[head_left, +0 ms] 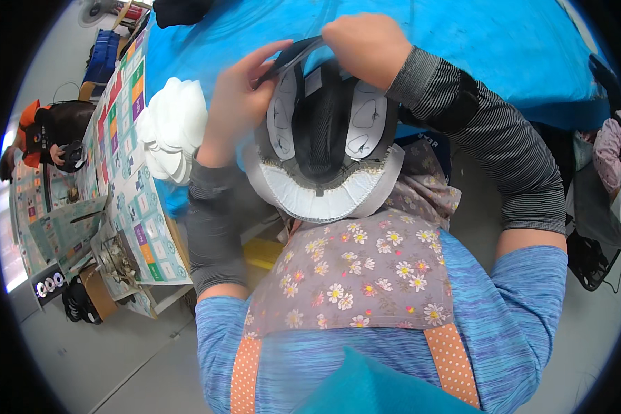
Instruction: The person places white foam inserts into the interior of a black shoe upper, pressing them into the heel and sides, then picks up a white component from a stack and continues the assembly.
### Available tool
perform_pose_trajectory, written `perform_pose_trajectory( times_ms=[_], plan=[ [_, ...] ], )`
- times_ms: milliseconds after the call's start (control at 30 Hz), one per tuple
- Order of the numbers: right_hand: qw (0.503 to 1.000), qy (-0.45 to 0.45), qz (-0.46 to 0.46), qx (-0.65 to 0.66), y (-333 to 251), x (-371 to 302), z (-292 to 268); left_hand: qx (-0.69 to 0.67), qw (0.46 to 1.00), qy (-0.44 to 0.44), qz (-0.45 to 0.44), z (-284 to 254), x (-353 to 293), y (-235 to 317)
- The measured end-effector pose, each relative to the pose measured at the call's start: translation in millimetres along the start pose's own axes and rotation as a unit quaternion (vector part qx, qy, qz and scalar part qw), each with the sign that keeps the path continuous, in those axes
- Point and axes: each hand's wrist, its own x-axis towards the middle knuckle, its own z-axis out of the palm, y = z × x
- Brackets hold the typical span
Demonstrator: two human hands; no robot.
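Note:
A grey and black cap is held up in front of my chest with its inside facing me. White panels with dark stitched outlines flank its black middle strip, and a white pleated band lines the curved grey edge nearest me. My left hand, slightly blurred, pinches the cap's far rim between thumb and fingers on the left. At the top, my right hand is closed around the same dark rim, its fingertips hidden. Beside my left wrist lies a stack of white rounded pieces.
A blue-covered table spreads ahead, with a black item at its far left. Leftward stands a worktable with a patterned printed cover and a machine. A co-worker in orange and black sits beyond; another person's pink sleeve shows at right.

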Motion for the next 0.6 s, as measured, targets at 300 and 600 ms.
perform_pose_trajectory(
  times_ms=[300, 600],
  plan=[
    [0.999, -0.023, 0.045, -0.014, -7, 7, -4, 0.133, 0.987, 0.076, 0.053, 14, -2, 2],
    [1.000, -0.010, 0.024, 0.012, -15, 3, -16, 0.256, 0.939, 0.159, 0.164, 13, 8, -2]
  ],
)
